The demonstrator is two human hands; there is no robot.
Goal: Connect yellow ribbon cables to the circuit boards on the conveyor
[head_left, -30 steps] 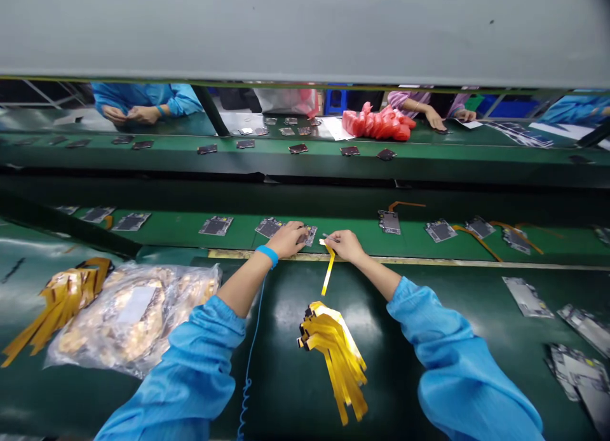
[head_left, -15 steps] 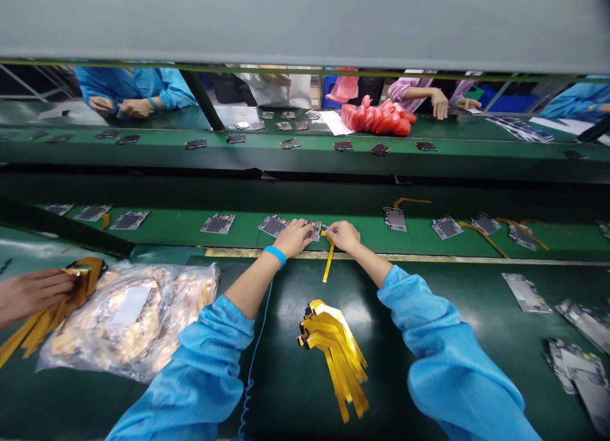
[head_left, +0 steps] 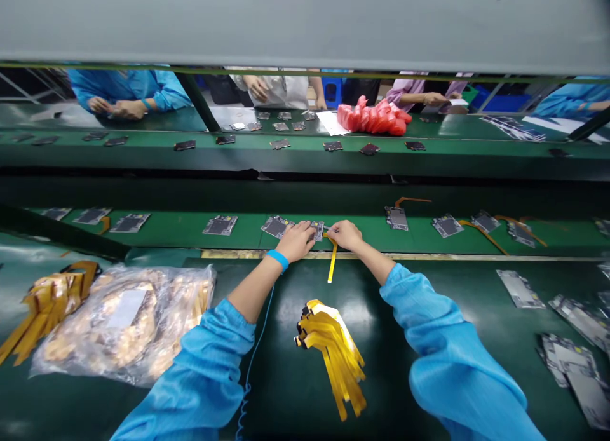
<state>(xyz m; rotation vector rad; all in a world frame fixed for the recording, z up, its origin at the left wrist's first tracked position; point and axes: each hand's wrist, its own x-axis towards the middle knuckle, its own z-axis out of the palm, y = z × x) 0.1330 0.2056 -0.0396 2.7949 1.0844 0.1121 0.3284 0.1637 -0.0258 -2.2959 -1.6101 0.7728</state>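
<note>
My left hand (head_left: 295, 241), with a blue wrist band (head_left: 278, 259), has its fingers closed over a small circuit board (head_left: 317, 229) on the green belt and steadies it there. At the right end of that board, my right hand (head_left: 347, 235) pinches a thin grey tool (head_left: 328, 229), its kind too small to make out. A yellow flex cable (head_left: 332, 263) runs from beneath these fingertips towards me, over the belt's edge. Another circuit board (head_left: 275, 225) lies just left of my left hand. Nearer me is a fanned bundle of flex cables (head_left: 333, 346).
Further boards, some with cables, lie along the belt (head_left: 252, 236). On the left are a clear plastic bag (head_left: 157, 339) and more cables (head_left: 52, 295); on the right, stacked boards (head_left: 572, 365). A coiled blue cord (head_left: 245, 390) trails from my wrist. Co-workers sit across, beyond red bags (head_left: 374, 118).
A co-worker's hand at the left has let go of the cable bundle there and left view. My own hands keep nearly the same place at the board. The view has shifted slightly.
</note>
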